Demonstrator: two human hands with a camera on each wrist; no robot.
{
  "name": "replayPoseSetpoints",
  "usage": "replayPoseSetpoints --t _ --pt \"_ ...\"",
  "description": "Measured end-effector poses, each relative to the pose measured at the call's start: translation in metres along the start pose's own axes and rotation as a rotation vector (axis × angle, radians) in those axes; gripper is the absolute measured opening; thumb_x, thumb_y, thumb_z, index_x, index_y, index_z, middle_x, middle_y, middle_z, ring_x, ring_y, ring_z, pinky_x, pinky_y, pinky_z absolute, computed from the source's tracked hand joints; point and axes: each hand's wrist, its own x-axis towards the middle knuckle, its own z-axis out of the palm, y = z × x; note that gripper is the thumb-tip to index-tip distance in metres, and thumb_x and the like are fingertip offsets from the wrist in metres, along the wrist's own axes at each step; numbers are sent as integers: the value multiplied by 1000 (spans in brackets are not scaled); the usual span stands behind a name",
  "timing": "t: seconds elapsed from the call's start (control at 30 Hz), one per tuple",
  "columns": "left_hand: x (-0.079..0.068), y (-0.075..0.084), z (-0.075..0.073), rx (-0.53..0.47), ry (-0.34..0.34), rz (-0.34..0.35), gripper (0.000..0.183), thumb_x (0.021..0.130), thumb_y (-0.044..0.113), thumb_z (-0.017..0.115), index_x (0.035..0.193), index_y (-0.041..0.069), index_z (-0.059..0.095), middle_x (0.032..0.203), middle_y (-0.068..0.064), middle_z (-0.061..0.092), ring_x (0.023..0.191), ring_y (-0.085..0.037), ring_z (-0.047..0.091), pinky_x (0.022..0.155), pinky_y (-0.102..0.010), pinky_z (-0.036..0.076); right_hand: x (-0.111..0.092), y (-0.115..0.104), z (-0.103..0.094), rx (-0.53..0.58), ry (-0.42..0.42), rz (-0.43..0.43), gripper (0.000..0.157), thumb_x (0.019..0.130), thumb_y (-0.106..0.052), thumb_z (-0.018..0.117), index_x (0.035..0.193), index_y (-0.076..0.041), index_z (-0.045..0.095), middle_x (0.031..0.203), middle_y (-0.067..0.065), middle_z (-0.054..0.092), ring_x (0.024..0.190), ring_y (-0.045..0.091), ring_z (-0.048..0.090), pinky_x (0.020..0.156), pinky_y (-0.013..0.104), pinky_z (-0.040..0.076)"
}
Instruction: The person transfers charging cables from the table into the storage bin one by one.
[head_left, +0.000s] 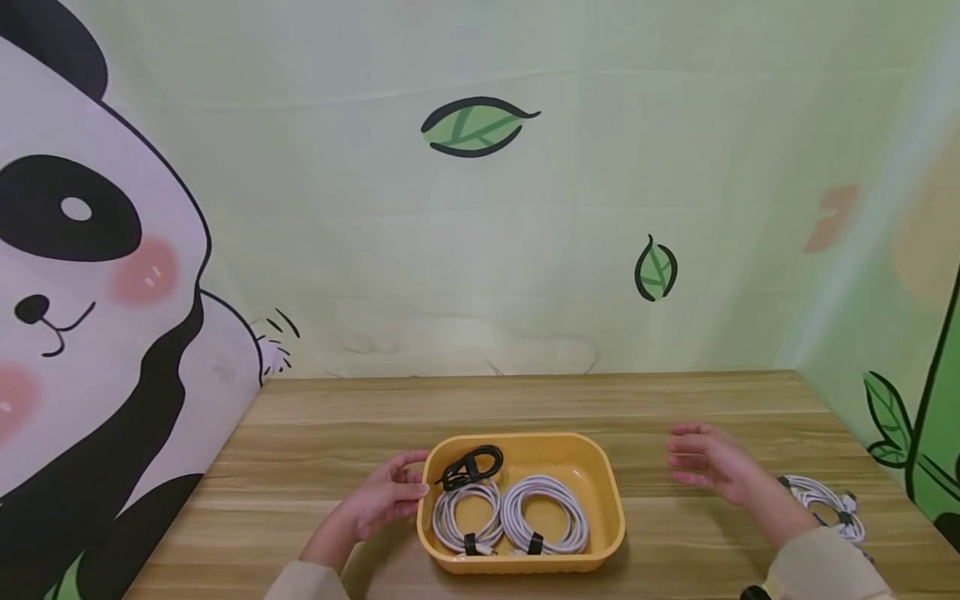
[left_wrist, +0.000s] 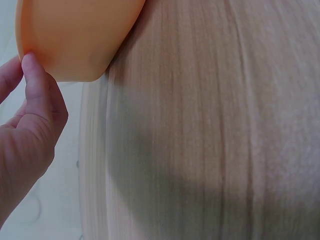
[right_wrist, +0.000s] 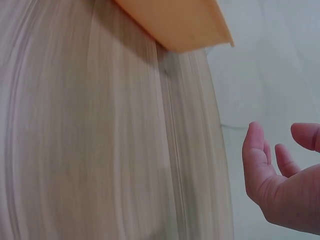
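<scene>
A yellow plastic bin [head_left: 521, 565] stands on the wooden table in the head view. Inside it lie two coiled white cables [head_left: 467, 517] [head_left: 546, 515], each bound with a black strap, and a smaller coiled black cable [head_left: 471, 468] at the back left. My left hand [head_left: 386, 497] grips the bin's left side at the rim, its fingertips [left_wrist: 31, 65] against the orange-looking wall in the left wrist view. To the right of the bin, apart from it, my right hand [head_left: 708, 462] hovers with loosely bent fingers and holds nothing.
Another coiled white cable bundle [head_left: 828, 504] with a black strap lies on the table [head_left: 360, 417] at the right, partly behind my right forearm. A cloth backdrop [head_left: 360, 208] with a printed panda and leaves hangs behind the table's far edge.
</scene>
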Motion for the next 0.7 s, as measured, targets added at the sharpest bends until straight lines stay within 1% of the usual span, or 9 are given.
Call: replayPoseSetpoints --t 0.03,0.07,0.13,0.17,0.27,0.3,0.4,0.5,0.7 --pt "0 0 0 -2 -1 1 57 80 0 57 131 1 30 91 -4 45 78 -12 52 67 -24 49 1 2 -5 -1 -7 -6 45 87 -20 51 122 2 35 94 -3 55 86 14 57 80 33 50" --pt "0 0 0 -4 -2 2 57 80 0 57 131 1 30 91 -4 45 78 -12 52 67 -24 49 2 6 -12 18 -45 -27 43 88 -19 51 122 2 37 94 -1 56 86 15 58 79 33 50" --pt "1 0 0 -8 -5 3 57 80 -1 56 131 1 30 90 -4 45 77 -11 52 66 -23 49 2 10 -20 25 -53 -34 46 87 -21 53 122 2 36 93 -2 57 86 14 58 79 33 51" --pt "1 0 0 -10 -6 3 57 80 -1 56 131 1 30 90 -4 45 77 -11 52 66 -23 49 1 11 -22 26 -57 -36 43 87 -21 52 121 1 38 93 -2 57 86 14 58 78 33 51" --pt "1 0 0 -10 -5 3 57 81 -1 56 131 1 30 90 -4 45 77 -11 52 66 -24 49 -3 11 -27 26 -41 -24 29 89 -18 49 115 -5 44 92 -3 58 85 14 59 78 33 51" --pt "1 0 0 -9 -3 2 57 80 -1 56 131 1 30 90 -4 45 77 -11 52 66 -24 49 -6 9 -25 8 -3 -1 27 89 -18 49 113 -7 44 91 -5 57 85 13 58 78 33 51" --pt "1 1 0 -6 4 -2 57 80 -1 57 131 1 30 90 -3 45 78 -11 52 67 -24 49 -12 5 -28 7 7 15 15 91 -14 45 105 -15 47 89 -6 57 84 12 58 78 33 51" --pt "1 1 1 -3 10 -6 57 80 -1 57 131 1 31 89 -3 45 77 -11 52 67 -24 49 -17 2 -33 1 13 22 12 91 -13 43 101 -19 47 87 -8 57 83 11 58 77 32 51" --pt "1 2 2 -4 9 -7 57 81 -2 56 131 1 30 89 -3 45 77 -11 52 67 -24 49 -27 2 -48 -22 32 30 10 90 -14 46 97 -20 49 85 -9 57 82 10 58 75 30 51"
